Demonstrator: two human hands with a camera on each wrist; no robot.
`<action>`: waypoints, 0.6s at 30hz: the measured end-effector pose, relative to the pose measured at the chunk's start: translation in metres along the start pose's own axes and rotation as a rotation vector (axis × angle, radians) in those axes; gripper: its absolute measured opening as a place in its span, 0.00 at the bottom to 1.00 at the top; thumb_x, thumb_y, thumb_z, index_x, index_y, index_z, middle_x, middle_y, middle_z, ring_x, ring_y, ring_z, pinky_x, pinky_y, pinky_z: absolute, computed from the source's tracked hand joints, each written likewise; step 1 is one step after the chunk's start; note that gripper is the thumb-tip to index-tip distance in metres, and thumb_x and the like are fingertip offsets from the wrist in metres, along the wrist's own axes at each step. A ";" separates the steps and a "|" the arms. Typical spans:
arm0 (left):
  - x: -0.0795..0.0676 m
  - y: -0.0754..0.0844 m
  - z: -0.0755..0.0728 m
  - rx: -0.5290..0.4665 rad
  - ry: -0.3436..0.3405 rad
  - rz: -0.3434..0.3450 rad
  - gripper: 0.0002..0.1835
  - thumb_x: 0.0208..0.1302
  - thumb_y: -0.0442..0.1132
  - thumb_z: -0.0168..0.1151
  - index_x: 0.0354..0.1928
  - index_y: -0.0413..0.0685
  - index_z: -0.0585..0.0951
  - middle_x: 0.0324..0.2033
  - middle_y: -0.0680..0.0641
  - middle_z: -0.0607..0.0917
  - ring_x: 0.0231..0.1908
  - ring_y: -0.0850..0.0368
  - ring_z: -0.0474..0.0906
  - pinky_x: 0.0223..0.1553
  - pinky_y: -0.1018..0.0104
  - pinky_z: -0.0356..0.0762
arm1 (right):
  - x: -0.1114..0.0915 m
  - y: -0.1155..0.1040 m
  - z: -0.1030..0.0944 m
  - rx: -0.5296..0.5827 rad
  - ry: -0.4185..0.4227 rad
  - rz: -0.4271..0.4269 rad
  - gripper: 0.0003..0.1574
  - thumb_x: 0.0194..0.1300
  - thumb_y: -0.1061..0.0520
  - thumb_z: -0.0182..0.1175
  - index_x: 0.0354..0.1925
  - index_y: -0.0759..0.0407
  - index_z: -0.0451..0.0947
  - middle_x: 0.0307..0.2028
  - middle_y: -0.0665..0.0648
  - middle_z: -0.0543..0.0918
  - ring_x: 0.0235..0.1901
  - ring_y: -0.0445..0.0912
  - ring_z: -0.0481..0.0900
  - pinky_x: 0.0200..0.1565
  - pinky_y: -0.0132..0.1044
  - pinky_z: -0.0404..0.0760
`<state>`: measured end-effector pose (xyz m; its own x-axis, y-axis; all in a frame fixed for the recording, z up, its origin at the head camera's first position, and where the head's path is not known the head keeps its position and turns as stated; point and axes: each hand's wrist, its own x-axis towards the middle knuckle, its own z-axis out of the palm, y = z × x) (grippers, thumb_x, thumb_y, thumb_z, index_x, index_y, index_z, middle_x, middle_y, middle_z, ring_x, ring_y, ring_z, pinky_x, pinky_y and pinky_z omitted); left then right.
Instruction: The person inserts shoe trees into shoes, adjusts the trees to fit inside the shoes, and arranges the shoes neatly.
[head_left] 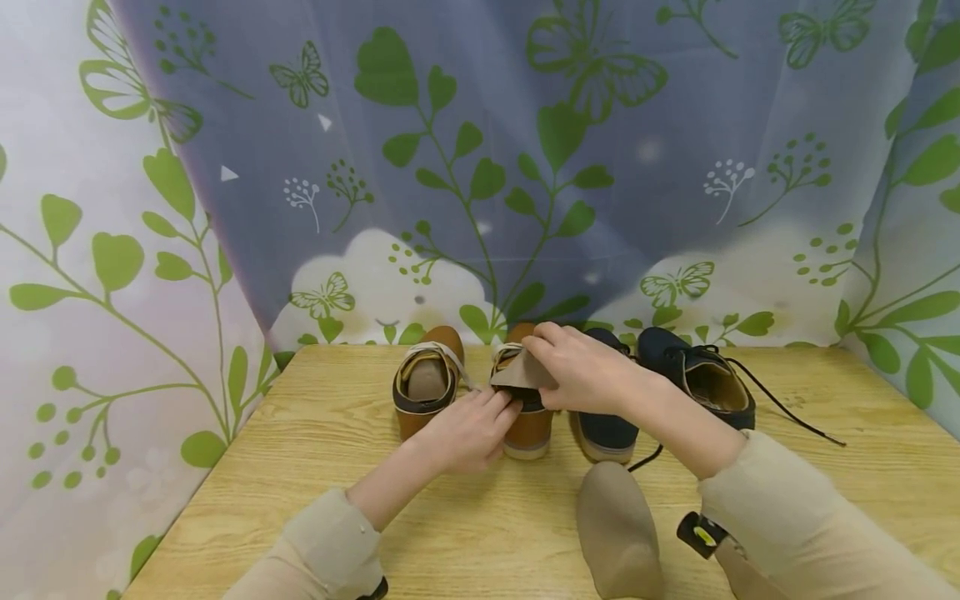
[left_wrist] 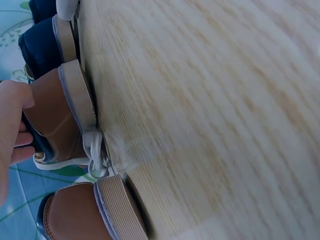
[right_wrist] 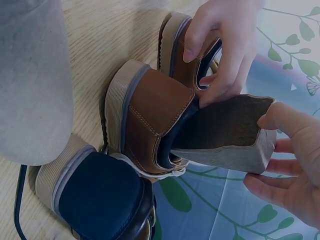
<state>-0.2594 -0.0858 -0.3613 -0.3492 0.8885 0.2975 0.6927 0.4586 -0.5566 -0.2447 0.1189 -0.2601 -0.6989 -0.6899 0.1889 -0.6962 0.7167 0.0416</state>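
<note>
Head view: tan shoe form (head_left: 517, 372) sits at the collar of the inner brown shoe (head_left: 528, 435), about 9 o'clock from the right hand (head_left: 592, 371) and 1 to 2 o'clock from the left hand (head_left: 472, 429). Right hand nearer, already on it. Shoe's long axis runs 12 to 6, toe at 12, heel at 6.

Right wrist view: form hollow, its length close to a 9-to-3 line, collar at 9, right hand at 3. Part stands clear of the shoe; how deep the rest goes is hidden. Judgement: the line between form and shoe opening matters most.

Right hand clamped on the form's rim, thumb over the edge, fingers against the outer wall. Left hand at the shoe's heel end, fingers bent and somewhat apart, one touching the collar, thumb off to the side. Cannot tell whether it grips the collar or merely steadies it.

Nearby: outer brown shoe (head_left: 411, 423) at 9 from the worked shoe; navy shoe (head_left: 607, 433) at 3, its mate (head_left: 660, 350) beyond. Loose tan form (head_left: 618, 525) on the table (head_left: 300, 475), about 5 o'clock.
</note>
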 end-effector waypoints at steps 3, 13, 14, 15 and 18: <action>0.000 0.001 0.000 0.001 0.013 -0.009 0.27 0.55 0.47 0.61 0.53 0.37 0.74 0.43 0.43 0.77 0.40 0.52 0.76 0.43 0.63 0.75 | 0.002 0.000 0.001 0.005 0.000 0.008 0.37 0.55 0.55 0.64 0.60 0.68 0.66 0.55 0.65 0.68 0.52 0.58 0.71 0.49 0.46 0.73; 0.001 0.002 -0.001 0.007 0.016 -0.019 0.26 0.55 0.47 0.61 0.53 0.38 0.74 0.42 0.44 0.77 0.39 0.52 0.76 0.39 0.65 0.76 | 0.009 -0.002 0.000 0.003 -0.043 0.041 0.36 0.57 0.55 0.63 0.61 0.67 0.66 0.56 0.66 0.68 0.52 0.59 0.71 0.49 0.47 0.73; 0.001 0.002 -0.002 0.006 0.015 -0.020 0.27 0.55 0.47 0.61 0.53 0.38 0.73 0.42 0.43 0.77 0.39 0.53 0.76 0.39 0.65 0.76 | 0.010 -0.003 0.000 0.001 -0.049 0.044 0.36 0.57 0.55 0.63 0.61 0.67 0.66 0.56 0.66 0.68 0.52 0.59 0.71 0.49 0.46 0.73; 0.001 0.002 -0.002 0.006 0.016 -0.021 0.27 0.55 0.47 0.61 0.53 0.38 0.73 0.42 0.44 0.77 0.39 0.53 0.76 0.39 0.65 0.75 | 0.011 -0.003 -0.001 -0.004 -0.055 0.044 0.36 0.57 0.55 0.63 0.61 0.67 0.66 0.56 0.66 0.68 0.51 0.58 0.72 0.49 0.46 0.73; 0.002 0.002 -0.002 0.009 0.017 -0.022 0.27 0.55 0.48 0.61 0.53 0.38 0.74 0.42 0.44 0.77 0.39 0.53 0.76 0.38 0.65 0.76 | 0.015 -0.005 -0.003 -0.014 -0.074 0.044 0.36 0.57 0.54 0.64 0.60 0.67 0.67 0.55 0.66 0.69 0.51 0.58 0.72 0.49 0.46 0.73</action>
<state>-0.2575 -0.0835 -0.3604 -0.3534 0.8781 0.3224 0.6793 0.4779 -0.5570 -0.2515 0.1056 -0.2546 -0.7396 -0.6626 0.1180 -0.6621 0.7478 0.0487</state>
